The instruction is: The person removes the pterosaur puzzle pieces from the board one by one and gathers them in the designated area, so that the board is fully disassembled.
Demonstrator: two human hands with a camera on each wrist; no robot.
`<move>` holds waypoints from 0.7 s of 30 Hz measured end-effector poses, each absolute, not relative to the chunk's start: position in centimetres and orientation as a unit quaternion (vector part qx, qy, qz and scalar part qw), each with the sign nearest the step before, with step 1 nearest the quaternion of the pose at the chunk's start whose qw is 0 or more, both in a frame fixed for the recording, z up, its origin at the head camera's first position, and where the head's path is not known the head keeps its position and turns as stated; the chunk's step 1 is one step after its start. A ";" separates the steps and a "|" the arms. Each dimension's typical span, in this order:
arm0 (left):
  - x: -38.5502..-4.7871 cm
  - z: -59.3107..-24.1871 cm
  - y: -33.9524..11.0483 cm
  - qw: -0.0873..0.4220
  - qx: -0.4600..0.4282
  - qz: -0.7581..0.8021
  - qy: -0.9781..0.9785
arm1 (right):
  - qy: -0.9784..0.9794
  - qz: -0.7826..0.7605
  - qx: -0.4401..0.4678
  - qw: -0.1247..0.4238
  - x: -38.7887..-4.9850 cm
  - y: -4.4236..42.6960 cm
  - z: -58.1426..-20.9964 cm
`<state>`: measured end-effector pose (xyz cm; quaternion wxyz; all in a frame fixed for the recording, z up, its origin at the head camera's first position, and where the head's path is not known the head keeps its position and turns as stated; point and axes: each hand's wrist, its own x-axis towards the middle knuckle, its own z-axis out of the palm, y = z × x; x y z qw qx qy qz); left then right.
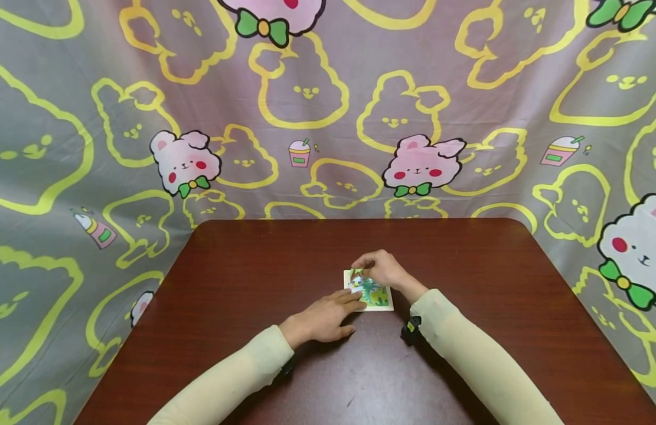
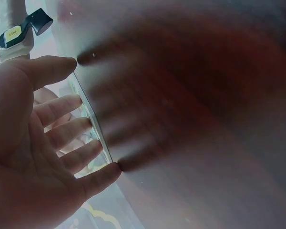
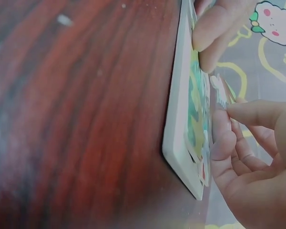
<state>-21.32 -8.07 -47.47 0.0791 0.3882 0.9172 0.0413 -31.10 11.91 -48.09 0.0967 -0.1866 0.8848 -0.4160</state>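
- Hung at the far, left and right sides, a bunny-patterned curtain point(image 1: 317, 141).
- Spread in front of it, a reddish-brown table point(image 1: 264, 254).
- Reaching in from the near side, two pale sleeves point(image 1: 473, 345).
- Laid on the near left part of the picture board point(image 3: 175, 129), a left hand point(image 1: 328, 316), fingers stretched out, gripping nothing (seemingly there to steady).
- Bent over the board's far part, a right hand point(image 1: 381, 268), thumb and fingertips brought together in a narrow pinch.
- Lying flat on the table, a little right of the middle: the board, pale-rimmed, with a green and yellow picture.
- Pinched in the right hand, a thin piece point(image 3: 220, 90). Looks like placing or lifting out a piece (cannot tell which). Probably calls next for a light, level pinch, with the board kept still.
- Plain in the right wrist view: piece raised and apart from the board; hard to make out from the head, behind the fingers. Seen best from the left wrist: left palm, fingertips along the board, thumb beyond its edge. Shown whole only from the head: the board's place on the table.
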 end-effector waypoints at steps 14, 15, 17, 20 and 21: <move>-21.4 -47.5 -7.9 0.082 0.391 0.044 0.916 | 0.878 -0.434 -0.163 0.117 -31.3 13.8 -47.4; -21.4 -47.5 -7.9 0.082 0.391 0.044 0.916 | 0.878 -0.435 -0.159 0.119 -31.3 14.0 -47.4; -21.5 -47.5 -7.9 0.083 0.391 0.043 0.916 | 0.877 -0.439 -0.156 0.121 -31.4 14.4 -47.3; -21.5 -47.6 -7.9 0.083 0.391 0.043 0.915 | 0.876 -0.444 -0.148 0.120 -31.5 15.0 -47.3; -21.6 -47.6 -7.9 0.082 0.392 0.042 0.915 | 0.876 -0.444 -0.149 0.119 -31.5 15.2 -47.3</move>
